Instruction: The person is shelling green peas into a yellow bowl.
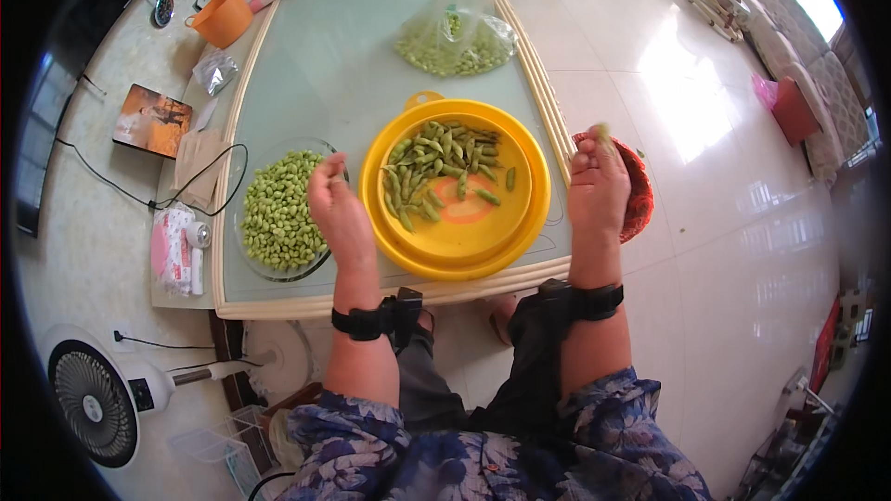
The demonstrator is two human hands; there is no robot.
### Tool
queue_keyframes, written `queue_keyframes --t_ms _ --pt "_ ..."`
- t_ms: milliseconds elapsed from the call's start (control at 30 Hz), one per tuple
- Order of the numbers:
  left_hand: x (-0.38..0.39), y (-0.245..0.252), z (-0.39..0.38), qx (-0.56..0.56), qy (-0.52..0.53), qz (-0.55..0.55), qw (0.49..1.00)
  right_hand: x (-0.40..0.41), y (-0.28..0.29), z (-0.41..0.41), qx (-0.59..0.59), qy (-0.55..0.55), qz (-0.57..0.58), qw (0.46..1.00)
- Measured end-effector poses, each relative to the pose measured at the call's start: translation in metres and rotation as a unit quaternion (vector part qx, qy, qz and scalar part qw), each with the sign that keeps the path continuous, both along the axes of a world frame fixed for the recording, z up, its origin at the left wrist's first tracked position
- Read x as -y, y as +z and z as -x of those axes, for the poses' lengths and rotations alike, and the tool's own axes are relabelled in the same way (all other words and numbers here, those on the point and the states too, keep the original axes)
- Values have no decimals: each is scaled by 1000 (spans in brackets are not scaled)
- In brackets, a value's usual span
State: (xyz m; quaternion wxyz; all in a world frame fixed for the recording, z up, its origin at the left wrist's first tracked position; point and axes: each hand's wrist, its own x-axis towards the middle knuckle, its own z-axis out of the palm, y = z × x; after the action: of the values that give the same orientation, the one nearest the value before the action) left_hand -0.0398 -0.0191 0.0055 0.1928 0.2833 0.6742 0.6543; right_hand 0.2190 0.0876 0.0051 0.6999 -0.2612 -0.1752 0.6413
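Observation:
My left hand (341, 205) is over the right edge of a clear glass bowl (284, 277) heaped with shelled green soybeans (282, 212). Its fingers are curled, and whether anything is inside them is hidden. On the right, my right hand (600, 184) pinches a small green pod piece (602, 131) at the fingertips. Partly behind that hand is a red container (637, 198), beyond the table's right edge; its inside is mostly hidden. Between my hands, a yellow plastic basin (456, 268) holds unshelled green soybean pods (424, 167), gathered mostly toward its far left side.
A clear plastic bag (456, 49) of green beans stands behind the basin on the glass-topped table (327, 56). Tissue packs (174, 250), a cable (209, 212) and an orange tub (223, 15) line the left side. A white fan (94, 403) stands at lower left.

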Motion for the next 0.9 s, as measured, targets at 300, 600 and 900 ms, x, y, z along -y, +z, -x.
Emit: queue_keyframes --t_ms 300,600,900 --pt "1 -8 17 -216 140 31 966 8 -22 17 -121 153 -30 980" --pt "-9 -9 -31 -7 -38 -1 999 29 -8 81 688 80 -302 655" --pt "-8 -14 -23 -20 -22 -22 999 32 -21 102 759 29 -422 495"
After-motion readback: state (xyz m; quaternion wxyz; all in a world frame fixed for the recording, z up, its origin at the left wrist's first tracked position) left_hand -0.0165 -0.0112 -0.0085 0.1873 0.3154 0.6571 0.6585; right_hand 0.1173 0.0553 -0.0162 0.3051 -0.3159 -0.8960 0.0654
